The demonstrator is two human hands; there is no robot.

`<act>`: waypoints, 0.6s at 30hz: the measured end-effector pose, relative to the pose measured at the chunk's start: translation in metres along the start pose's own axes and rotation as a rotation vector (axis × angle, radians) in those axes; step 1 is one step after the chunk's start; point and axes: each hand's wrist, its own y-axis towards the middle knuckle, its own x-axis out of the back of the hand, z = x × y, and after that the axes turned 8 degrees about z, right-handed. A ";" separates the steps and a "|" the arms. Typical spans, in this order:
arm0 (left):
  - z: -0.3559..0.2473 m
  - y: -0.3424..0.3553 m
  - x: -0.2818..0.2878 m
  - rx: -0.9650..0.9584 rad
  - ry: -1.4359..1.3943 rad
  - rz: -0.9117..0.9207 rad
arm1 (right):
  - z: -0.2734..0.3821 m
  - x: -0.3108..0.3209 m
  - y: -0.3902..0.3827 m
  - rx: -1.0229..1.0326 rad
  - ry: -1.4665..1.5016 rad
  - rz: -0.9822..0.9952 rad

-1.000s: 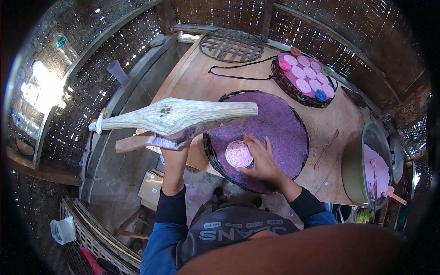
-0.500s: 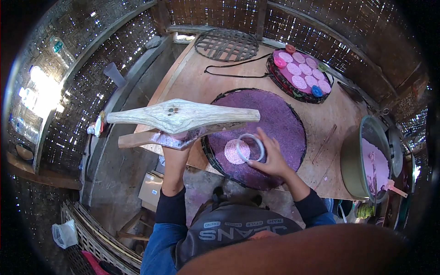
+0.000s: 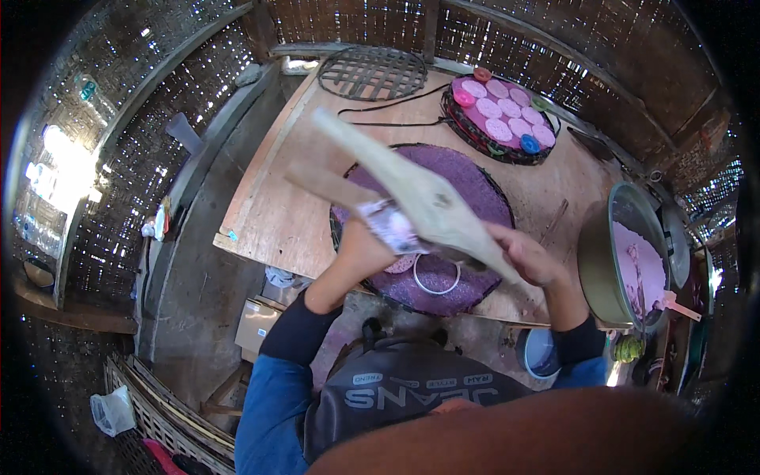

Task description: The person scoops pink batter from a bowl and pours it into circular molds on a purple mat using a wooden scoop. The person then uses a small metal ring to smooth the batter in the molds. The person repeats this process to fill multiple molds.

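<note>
A wooden hand press, two long bars with a pinkish-stained block between them, is tilted over the round purple-covered tray. My left hand is closed around the lower part at that block. My right hand has its fingers curled around the right end of the press; motion blurs the bars. Beneath the press a white ring lies on the purple surface, its far side partly covered. Beside it, a pale pink speckled disc is mostly hidden by the press and my left hand.
Pink discs and small coloured rings lie on another round tray at the back. A deep green basin of pink dough stands at the right, with a pink-handled tool. A woven lattice rests on the far table.
My right hand has let go of the white ring, now on the tray, and moved right to the press. The press has swung right and tilted, its right end lower.
</note>
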 end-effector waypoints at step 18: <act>0.036 0.061 -0.029 -0.166 -1.779 0.245 | -0.020 0.014 -0.024 -0.622 0.369 -0.073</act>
